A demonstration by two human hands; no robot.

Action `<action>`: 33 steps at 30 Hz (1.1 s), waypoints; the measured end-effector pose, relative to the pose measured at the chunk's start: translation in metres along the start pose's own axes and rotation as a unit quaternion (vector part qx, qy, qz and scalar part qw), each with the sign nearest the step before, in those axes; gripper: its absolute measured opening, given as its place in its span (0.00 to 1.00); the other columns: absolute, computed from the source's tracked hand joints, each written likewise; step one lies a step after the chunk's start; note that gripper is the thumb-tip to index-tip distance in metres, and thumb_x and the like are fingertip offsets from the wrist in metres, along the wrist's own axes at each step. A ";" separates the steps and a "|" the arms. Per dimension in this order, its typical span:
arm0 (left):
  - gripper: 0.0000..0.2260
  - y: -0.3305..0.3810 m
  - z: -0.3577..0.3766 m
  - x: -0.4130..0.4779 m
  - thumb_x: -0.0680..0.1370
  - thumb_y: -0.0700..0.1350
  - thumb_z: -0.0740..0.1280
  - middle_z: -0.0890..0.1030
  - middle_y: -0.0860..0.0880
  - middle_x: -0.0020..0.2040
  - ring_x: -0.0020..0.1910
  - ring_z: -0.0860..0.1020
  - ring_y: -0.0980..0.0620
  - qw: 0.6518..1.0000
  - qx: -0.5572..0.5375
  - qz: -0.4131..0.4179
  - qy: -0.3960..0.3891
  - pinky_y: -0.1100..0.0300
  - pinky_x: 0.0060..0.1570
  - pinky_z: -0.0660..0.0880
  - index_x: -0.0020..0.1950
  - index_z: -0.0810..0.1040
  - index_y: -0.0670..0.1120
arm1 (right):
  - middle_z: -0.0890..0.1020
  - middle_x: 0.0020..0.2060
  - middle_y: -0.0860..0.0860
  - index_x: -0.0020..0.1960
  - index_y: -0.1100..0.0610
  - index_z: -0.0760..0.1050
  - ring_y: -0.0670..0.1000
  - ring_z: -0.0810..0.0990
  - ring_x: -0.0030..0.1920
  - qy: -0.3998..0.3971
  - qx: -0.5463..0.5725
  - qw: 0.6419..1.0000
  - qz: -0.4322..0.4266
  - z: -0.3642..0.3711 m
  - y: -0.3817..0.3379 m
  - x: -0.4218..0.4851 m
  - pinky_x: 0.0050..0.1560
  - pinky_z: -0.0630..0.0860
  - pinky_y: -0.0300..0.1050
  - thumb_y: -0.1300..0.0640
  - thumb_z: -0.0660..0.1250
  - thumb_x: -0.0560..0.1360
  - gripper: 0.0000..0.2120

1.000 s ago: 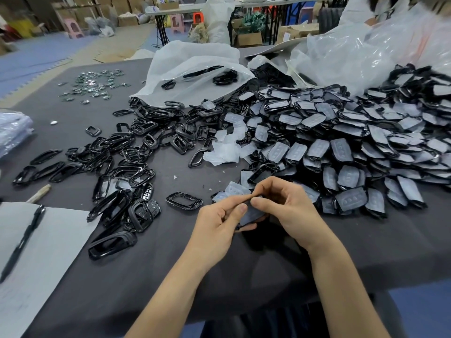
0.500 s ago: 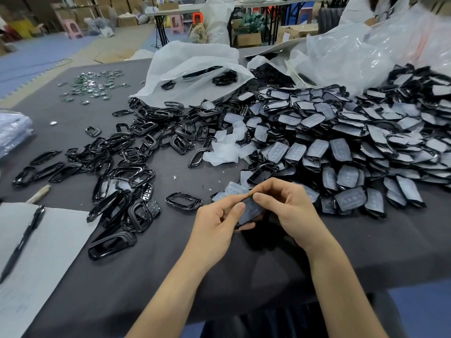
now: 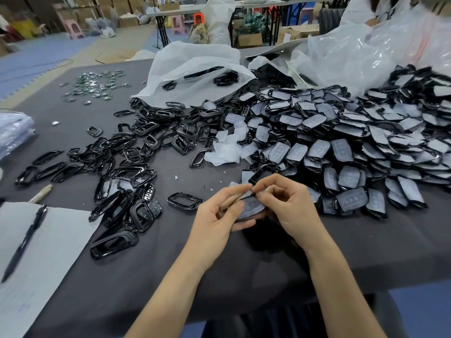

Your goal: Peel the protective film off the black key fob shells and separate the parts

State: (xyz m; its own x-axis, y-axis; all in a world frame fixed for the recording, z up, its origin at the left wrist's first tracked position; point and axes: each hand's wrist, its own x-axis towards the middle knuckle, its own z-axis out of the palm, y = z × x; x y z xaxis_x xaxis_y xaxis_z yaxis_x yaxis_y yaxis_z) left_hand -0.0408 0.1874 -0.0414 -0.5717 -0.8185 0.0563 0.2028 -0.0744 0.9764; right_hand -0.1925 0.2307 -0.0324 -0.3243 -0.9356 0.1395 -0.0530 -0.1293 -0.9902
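The right hand's (image 3: 289, 207) fingertips (image 3: 255, 189) are pinching the top edge of the protective film (image 3: 249, 193), while the left hand (image 3: 218, 217) is cradling the black key fob shell (image 3: 253, 210) just above the table (image 3: 244, 259), thumb pressing its face. It is probably light, rigid and glossy, so likely slippery; gripping the rims and peeling from a corner seems wisest.

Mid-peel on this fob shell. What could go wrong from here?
1. The right hand seems to pinch only a corner of the film. It may tear or slip, leaving film on the held shell in the left hand.
2. The unpeeled pile lies close beside the right hand, so a peeled part dropped there could get mixed in.
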 end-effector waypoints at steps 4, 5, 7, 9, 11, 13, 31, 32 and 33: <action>0.10 0.000 0.000 -0.003 0.74 0.37 0.72 0.82 0.54 0.60 0.38 0.79 0.62 0.996 0.082 0.041 -0.006 0.72 0.39 0.73 0.49 0.85 0.50 | 0.70 0.24 0.51 0.35 0.53 0.80 0.46 0.65 0.22 0.064 0.059 0.995 0.052 -0.003 0.004 0.004 0.22 0.63 0.35 0.68 0.66 0.74 0.14; 0.12 -0.001 0.000 -0.003 0.73 0.35 0.72 0.83 0.51 0.57 0.43 0.79 0.66 0.993 0.104 0.052 -0.005 0.73 0.42 0.72 0.50 0.85 0.52 | 0.69 0.25 0.52 0.35 0.53 0.80 0.46 0.64 0.21 0.073 0.073 0.993 0.064 -0.004 0.005 0.005 0.22 0.61 0.35 0.68 0.66 0.74 0.14; 0.12 -0.002 0.002 -0.003 0.72 0.38 0.72 0.84 0.48 0.49 0.57 0.77 0.67 0.990 0.117 0.072 -0.002 0.73 0.53 0.71 0.51 0.83 0.52 | 0.69 0.25 0.53 0.35 0.53 0.80 0.46 0.63 0.21 0.083 0.086 0.990 0.075 -0.004 0.007 0.007 0.23 0.59 0.36 0.68 0.66 0.74 0.14; 0.10 -0.002 0.004 -0.003 0.70 0.43 0.71 0.85 0.54 0.50 0.58 0.77 0.65 0.990 0.117 0.084 0.005 0.71 0.55 0.72 0.51 0.84 0.51 | 0.70 0.25 0.53 0.35 0.54 0.81 0.46 0.63 0.21 0.084 0.086 0.990 0.074 -0.005 0.008 0.007 0.23 0.59 0.36 0.66 0.66 0.74 0.13; 0.09 -0.001 0.004 0.000 0.73 0.41 0.70 0.84 0.59 0.52 0.56 0.79 0.63 0.990 0.109 0.088 0.022 0.71 0.52 0.73 0.50 0.84 0.49 | 0.70 0.24 0.51 0.36 0.55 0.82 0.46 0.62 0.21 0.065 0.084 0.992 0.062 -0.006 0.009 0.007 0.23 0.57 0.37 0.61 0.66 0.76 0.11; 0.12 0.000 0.004 0.002 0.75 0.36 0.68 0.85 0.58 0.46 0.49 0.81 0.63 0.992 0.080 0.081 0.059 0.72 0.49 0.74 0.46 0.85 0.52 | 0.67 0.23 0.50 0.38 0.59 0.81 0.47 0.60 0.23 0.037 0.096 0.993 0.050 -0.006 0.009 0.006 0.24 0.54 0.40 0.51 0.69 0.74 0.12; 0.12 0.010 0.000 0.000 0.73 0.49 0.66 0.85 0.41 0.46 0.47 0.85 0.46 0.996 -0.076 -0.037 0.017 0.64 0.40 0.79 0.48 0.86 0.46 | 0.68 0.23 0.50 0.32 0.63 0.73 0.44 0.67 0.24 -0.076 0.247 0.961 0.093 -0.002 -0.003 -0.002 0.25 0.68 0.35 0.60 0.68 0.66 0.07; 0.12 0.011 0.001 0.000 0.73 0.50 0.66 0.85 0.41 0.46 0.47 0.85 0.46 0.996 -0.079 -0.040 0.020 0.64 0.40 0.79 0.48 0.87 0.46 | 0.69 0.23 0.50 0.32 0.64 0.72 0.43 0.67 0.24 -0.075 0.252 0.960 0.100 -0.001 -0.004 -0.001 0.25 0.69 0.35 0.61 0.67 0.66 0.08; 0.12 0.011 0.001 0.000 0.72 0.50 0.66 0.85 0.41 0.45 0.46 0.85 0.47 0.996 -0.080 -0.042 0.024 0.64 0.40 0.79 0.47 0.87 0.46 | 0.70 0.23 0.50 0.32 0.63 0.71 0.43 0.68 0.24 -0.071 0.254 0.959 0.105 0.000 -0.004 -0.001 0.25 0.70 0.35 0.61 0.67 0.66 0.08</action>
State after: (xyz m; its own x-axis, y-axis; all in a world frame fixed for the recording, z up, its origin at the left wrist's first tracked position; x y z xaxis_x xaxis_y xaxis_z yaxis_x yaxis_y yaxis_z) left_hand -0.0394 0.1868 -0.0302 -0.5542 -0.8315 -0.0379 0.2819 -0.2303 0.9314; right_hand -0.1923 0.2321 -0.0284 -0.1443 -0.9891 -0.0299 0.4787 -0.0433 -0.8769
